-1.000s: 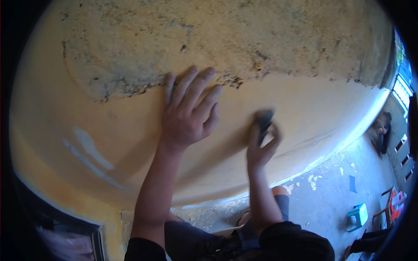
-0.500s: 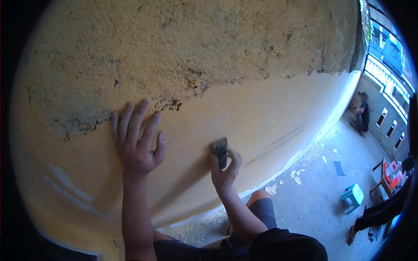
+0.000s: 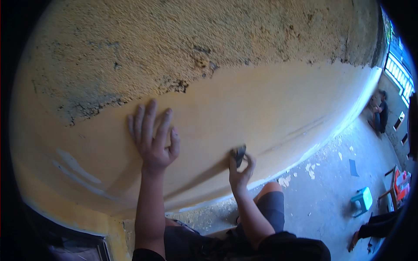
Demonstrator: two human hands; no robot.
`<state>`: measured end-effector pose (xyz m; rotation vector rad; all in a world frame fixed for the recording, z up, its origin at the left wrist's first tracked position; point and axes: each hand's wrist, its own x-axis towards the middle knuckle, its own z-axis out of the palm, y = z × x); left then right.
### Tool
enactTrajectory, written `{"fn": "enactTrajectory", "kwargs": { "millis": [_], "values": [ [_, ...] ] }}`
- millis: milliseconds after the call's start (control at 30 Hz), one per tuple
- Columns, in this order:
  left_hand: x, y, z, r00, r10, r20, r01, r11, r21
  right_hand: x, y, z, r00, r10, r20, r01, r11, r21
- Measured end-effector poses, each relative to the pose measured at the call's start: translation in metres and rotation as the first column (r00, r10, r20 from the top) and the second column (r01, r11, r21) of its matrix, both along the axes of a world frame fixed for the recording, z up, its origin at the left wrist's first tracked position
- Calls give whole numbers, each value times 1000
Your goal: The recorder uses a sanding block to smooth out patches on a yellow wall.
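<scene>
Against the wall, brace your spread left hand and evenly press the block pinched in your right hand.

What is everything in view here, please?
Wall: one, yellow, centre, rough above, smooth below
Streaks: two, white, wall's lower left
Hand-held block: one, dark, at smooth wall
Floor: one, grey, lower right
Flakes: several, pale, floor
Sheet: one, grey, floor
Stool: one, turquoise, floor
Table: one, reddish, right edge
Railing: one, white, upper right
Other people: two, dark-clothed, right
Frame: one, dark, lower left
Shorts: one pair, dark, lower centre
Left hand: one, bare, against wall
Right hand: one, bare, holding block
</scene>
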<state>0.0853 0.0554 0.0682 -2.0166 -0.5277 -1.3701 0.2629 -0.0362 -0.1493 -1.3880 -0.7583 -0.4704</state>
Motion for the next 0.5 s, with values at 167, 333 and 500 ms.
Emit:
{"fn": "enactTrajectory", "kwargs": {
  "millis": [167,333,500],
  "values": [
    [11,-1,-16,1000,18,-6,-18,1000,25,-3,3,24,999,-36,35,33,997,64],
    [9,1,-12,996,62,61,-66,996,63,0,9,67,997,-2,83,-10,989,145],
    [20,5,-20,997,61,52,-65,995,75,-2,7,-2,998,13,63,-17,998,64]
  ]
}}
